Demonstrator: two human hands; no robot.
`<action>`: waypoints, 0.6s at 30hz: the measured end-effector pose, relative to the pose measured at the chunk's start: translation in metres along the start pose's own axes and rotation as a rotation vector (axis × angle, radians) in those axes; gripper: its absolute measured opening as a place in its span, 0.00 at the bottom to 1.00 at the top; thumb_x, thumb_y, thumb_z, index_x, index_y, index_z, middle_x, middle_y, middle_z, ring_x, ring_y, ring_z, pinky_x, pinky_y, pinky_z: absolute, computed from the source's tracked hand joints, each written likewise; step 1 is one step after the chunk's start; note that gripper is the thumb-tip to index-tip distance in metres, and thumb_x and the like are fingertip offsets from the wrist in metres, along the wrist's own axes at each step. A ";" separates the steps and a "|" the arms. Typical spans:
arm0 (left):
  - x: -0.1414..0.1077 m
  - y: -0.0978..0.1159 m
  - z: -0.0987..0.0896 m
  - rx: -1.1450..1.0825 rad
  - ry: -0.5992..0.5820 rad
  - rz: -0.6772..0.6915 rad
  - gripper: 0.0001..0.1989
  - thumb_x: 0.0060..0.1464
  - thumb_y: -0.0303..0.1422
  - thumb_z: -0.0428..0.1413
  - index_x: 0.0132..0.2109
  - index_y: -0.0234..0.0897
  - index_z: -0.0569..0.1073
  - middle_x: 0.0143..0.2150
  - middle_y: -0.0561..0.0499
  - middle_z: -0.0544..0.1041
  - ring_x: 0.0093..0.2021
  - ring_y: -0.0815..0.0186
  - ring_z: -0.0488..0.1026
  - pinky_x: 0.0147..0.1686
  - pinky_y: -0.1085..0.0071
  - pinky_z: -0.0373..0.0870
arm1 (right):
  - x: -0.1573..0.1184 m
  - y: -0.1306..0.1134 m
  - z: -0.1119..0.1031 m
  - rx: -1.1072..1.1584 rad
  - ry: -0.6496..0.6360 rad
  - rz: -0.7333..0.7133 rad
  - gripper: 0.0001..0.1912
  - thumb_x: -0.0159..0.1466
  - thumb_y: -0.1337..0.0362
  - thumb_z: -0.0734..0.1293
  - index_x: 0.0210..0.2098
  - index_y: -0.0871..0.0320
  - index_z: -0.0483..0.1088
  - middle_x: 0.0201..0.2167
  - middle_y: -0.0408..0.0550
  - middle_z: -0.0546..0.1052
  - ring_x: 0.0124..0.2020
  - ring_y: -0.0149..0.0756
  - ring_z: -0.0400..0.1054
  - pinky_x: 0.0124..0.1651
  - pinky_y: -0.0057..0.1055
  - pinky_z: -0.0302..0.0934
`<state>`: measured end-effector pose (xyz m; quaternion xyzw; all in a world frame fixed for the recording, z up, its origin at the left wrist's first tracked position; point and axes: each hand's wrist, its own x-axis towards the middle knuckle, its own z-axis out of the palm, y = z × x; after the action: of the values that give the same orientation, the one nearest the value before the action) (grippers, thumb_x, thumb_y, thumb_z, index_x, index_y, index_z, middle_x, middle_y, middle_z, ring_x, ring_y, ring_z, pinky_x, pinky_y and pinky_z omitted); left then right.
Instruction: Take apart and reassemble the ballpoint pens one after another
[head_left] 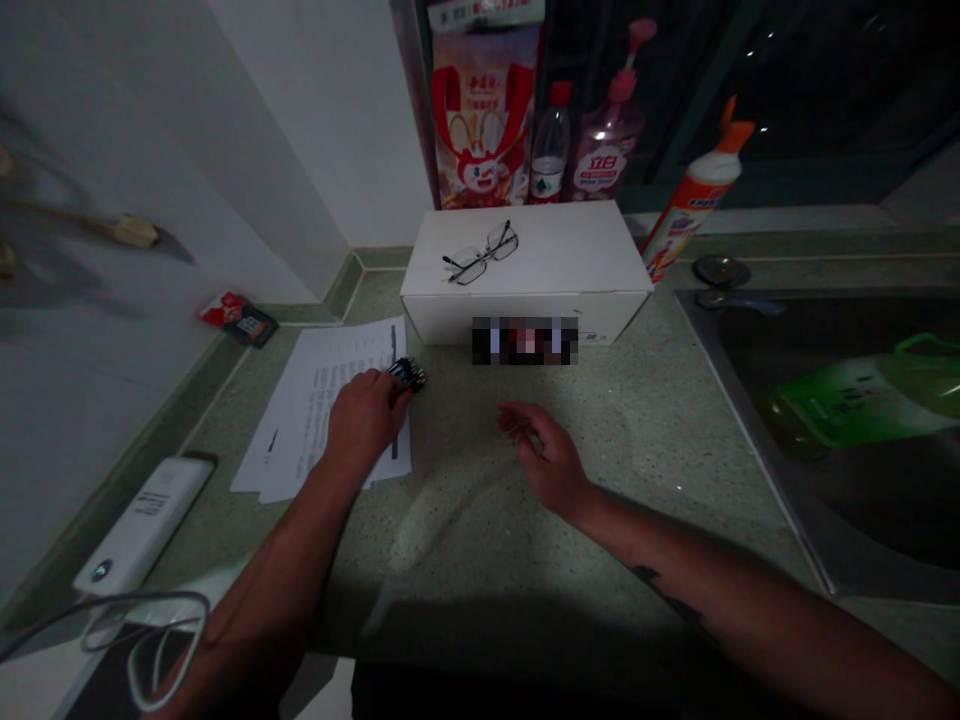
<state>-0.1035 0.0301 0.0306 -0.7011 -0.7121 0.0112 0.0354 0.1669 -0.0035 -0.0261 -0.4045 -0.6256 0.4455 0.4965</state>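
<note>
My left hand [364,415] is closed round a bundle of pens [407,374], over the right edge of some printed sheets of paper [300,400]. Only the bundle's end shows past my fingers, dark with pale tips; the hand hides the rest. My right hand [551,455] is over the speckled green counter [465,530], right of the papers. Its fingers are loosely curled, the thumb stands apart from them, and I see nothing held. Beyond both hands is a white box [585,245] with eyeglasses [484,255] lying on top.
A white power bank-like block [146,525] and a pale cable [169,600] lie at left. A red and dark packet [240,320] leans by the wall. Behind the box stand a bag [487,110], a clear bottle [551,150] and a pump bottle [607,140]. A sink [750,430] is at right.
</note>
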 end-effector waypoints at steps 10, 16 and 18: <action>0.000 0.010 -0.001 0.036 -0.015 0.024 0.15 0.69 0.35 0.49 0.49 0.33 0.78 0.46 0.37 0.77 0.50 0.47 0.74 0.48 0.56 0.70 | 0.002 -0.003 -0.001 -0.021 -0.021 0.026 0.25 0.59 0.74 0.60 0.52 0.50 0.73 0.43 0.47 0.80 0.45 0.37 0.75 0.52 0.41 0.70; -0.002 0.011 0.000 0.015 0.011 0.014 0.14 0.68 0.35 0.50 0.48 0.34 0.78 0.48 0.36 0.78 0.51 0.46 0.74 0.49 0.55 0.70 | 0.002 0.000 0.001 -0.047 -0.007 0.018 0.23 0.60 0.73 0.60 0.52 0.51 0.74 0.43 0.47 0.80 0.45 0.37 0.75 0.52 0.40 0.70; -0.001 0.012 -0.002 0.015 -0.003 0.013 0.15 0.69 0.35 0.49 0.49 0.33 0.78 0.48 0.36 0.78 0.51 0.46 0.75 0.49 0.55 0.70 | 0.002 0.003 0.001 -0.063 0.006 0.011 0.22 0.61 0.72 0.60 0.51 0.52 0.74 0.42 0.47 0.80 0.44 0.37 0.75 0.51 0.39 0.70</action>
<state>-0.0910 0.0293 0.0322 -0.7054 -0.7074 0.0177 0.0395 0.1656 -0.0013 -0.0283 -0.4249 -0.6356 0.4269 0.4829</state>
